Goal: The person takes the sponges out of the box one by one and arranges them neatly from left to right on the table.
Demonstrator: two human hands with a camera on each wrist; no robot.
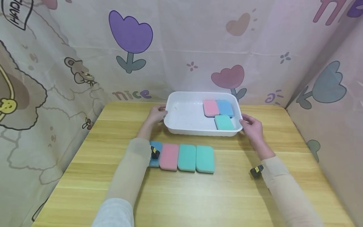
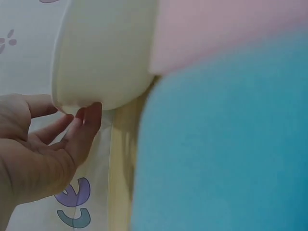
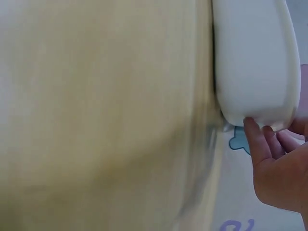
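Both hands hold a white plastic tray [image 1: 184, 127] by its two short ends. At its left end, my left hand [image 1: 156, 114] grips the rim; in the left wrist view the thumb is at the edge and the fingers curl beneath. My right hand [image 1: 253, 127] pinches the right end, with fingertips against the outer wall in the right wrist view. Inside the tray's right half lie a pink sponge [image 1: 211, 108], a blue sponge [image 1: 225, 108] and a green sponge [image 1: 224, 122].
In front of the tray, a row of sponges lies on the wooden table [image 1: 181, 198]: a blue one [image 1: 154, 162] partly under the left forearm, a pink one [image 1: 169, 157] and two green ones [image 1: 187, 157]. A patterned curtain [image 1: 181, 47] hangs behind the table.
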